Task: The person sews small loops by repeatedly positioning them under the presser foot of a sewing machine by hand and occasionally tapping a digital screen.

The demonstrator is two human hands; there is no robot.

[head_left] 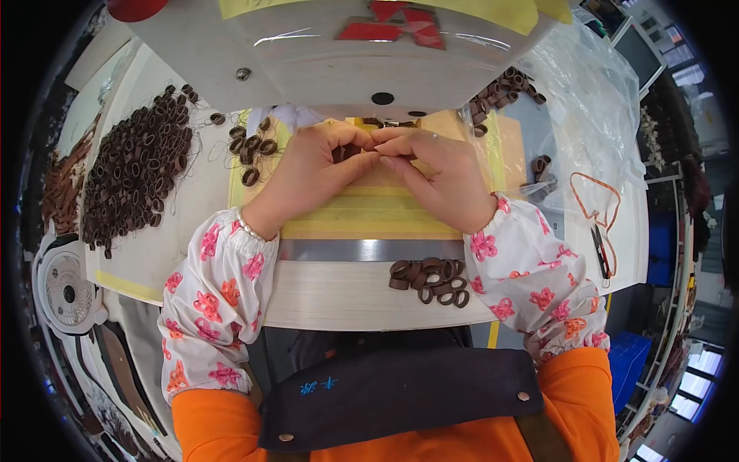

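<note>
Closely, left hand (312,171) and right hand (445,173) meet at centre

Nearest to us, at the bottom of the frame, lies a dark apron panel (400,396) with 2 metal studs over orange clothing (212,416). Just above, right of centre, we find a small cluster of brown loops (428,280) on the pale table edge (331,292), near the right floral sleeve (539,281).

Past a grey metal strip (369,249), the 2 hands come together over yellow tape (362,214) at upper centre. We see the left hand's fingers pinched round a small brown piece (344,153), mostly hidden; the right hand's fingertips touch the left's, and we cannot tell whether they grip it too.

At the right of the frame we notice black snips (600,251) beside an orange cord (618,202). Left of the hands sit a few loose loops (249,151), and farther left a large heap (138,169) of them. Beyond, the white machine head (315,77) spans the top, with clear plastic (593,108) at upper right.
</note>
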